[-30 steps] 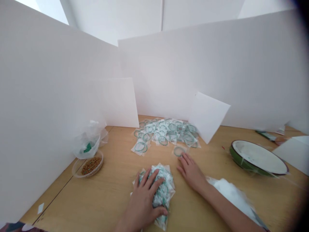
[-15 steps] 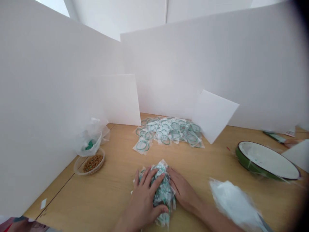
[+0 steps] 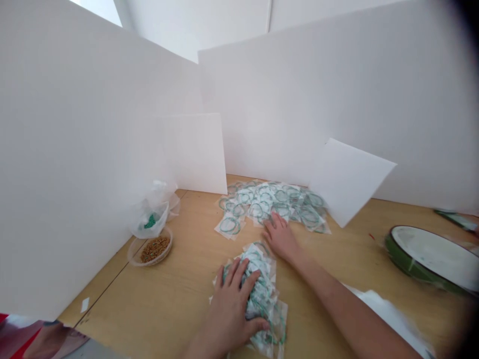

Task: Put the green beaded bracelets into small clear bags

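My left hand (image 3: 230,304) lies spread on a near heap of small clear packets with green rings (image 3: 264,286), fingers pressing it to the wooden table (image 3: 179,284). My right hand (image 3: 280,237) reaches farther out, fingers flat and apart, its tips touching the near edge of a spread of the same ring packets (image 3: 273,204) at the back of the table. Nothing is gripped in the right hand.
A small clear bowl of brown beads (image 3: 151,248) and a crumpled plastic bag with green bits (image 3: 153,217) sit at the left. A green-rimmed white tray (image 3: 430,254) is at the right. White boards wall the table; a white sheet (image 3: 350,179) leans at the back.
My right hand left the near heap and moved forward to the far spread of packets. The left hand stayed on the heap. The view shifted left.
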Demonstrator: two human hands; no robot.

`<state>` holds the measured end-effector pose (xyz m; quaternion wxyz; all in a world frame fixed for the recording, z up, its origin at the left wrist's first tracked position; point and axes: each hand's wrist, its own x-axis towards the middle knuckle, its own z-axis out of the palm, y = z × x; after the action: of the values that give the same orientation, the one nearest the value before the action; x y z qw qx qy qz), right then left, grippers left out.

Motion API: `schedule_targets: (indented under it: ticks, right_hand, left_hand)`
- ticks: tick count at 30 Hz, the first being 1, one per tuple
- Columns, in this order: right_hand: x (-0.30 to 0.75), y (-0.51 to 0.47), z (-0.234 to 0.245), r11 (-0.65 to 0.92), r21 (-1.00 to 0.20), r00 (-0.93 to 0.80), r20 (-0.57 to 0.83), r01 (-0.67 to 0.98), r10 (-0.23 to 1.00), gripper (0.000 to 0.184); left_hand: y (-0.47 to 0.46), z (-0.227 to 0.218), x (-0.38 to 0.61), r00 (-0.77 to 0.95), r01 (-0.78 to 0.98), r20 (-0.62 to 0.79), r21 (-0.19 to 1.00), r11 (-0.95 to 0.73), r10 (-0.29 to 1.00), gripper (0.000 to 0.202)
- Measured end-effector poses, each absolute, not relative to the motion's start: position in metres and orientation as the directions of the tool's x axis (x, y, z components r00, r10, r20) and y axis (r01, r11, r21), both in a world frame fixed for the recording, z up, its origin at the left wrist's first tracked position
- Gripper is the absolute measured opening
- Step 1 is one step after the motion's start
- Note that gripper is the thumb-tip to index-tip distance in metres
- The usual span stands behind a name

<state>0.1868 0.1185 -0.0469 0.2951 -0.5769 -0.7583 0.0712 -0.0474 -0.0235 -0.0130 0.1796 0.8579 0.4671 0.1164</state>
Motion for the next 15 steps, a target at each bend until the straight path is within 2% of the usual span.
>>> schedule_targets:
  ticks: [2, 4, 8, 10, 15]
  right_hand:
    - [0.184, 0.105, -0.055, 0.369, -0.434, -0.228, 0.344, 0.822, 0.911, 0.031]
    - [0.183, 0.084, -0.060, 0.416, -0.480, -0.307, 0.292, 0.772, 0.906, 0.033]
    - [0.186, 0.046, -0.053, 0.366, -0.715, -0.351, 0.178, 0.596, 0.919, 0.042]
    - [0.185, 0.034, -0.046, 0.320, -0.787, -0.326, 0.161, 0.527, 0.932, 0.041]
    - [0.171, 0.033, -0.033, 0.336, -0.797, -0.311, 0.196, 0.502, 0.930, 0.032]
  left_hand:
    - [-0.024, -0.013, -0.050, 0.543, 0.749, 0.045, 0.426, -0.508, 0.839, 0.093]
    - [-0.024, -0.015, -0.052, 0.558, 0.731, 0.071, 0.431, -0.530, 0.827, 0.092]
    - [-0.025, -0.017, -0.056, 0.576, 0.713, 0.113, 0.416, -0.565, 0.810, 0.086]
    - [-0.026, -0.016, -0.056, 0.562, 0.727, 0.137, 0.389, -0.566, 0.816, 0.082]
    - [-0.026, -0.015, -0.053, 0.553, 0.728, 0.141, 0.398, -0.558, 0.822, 0.092]
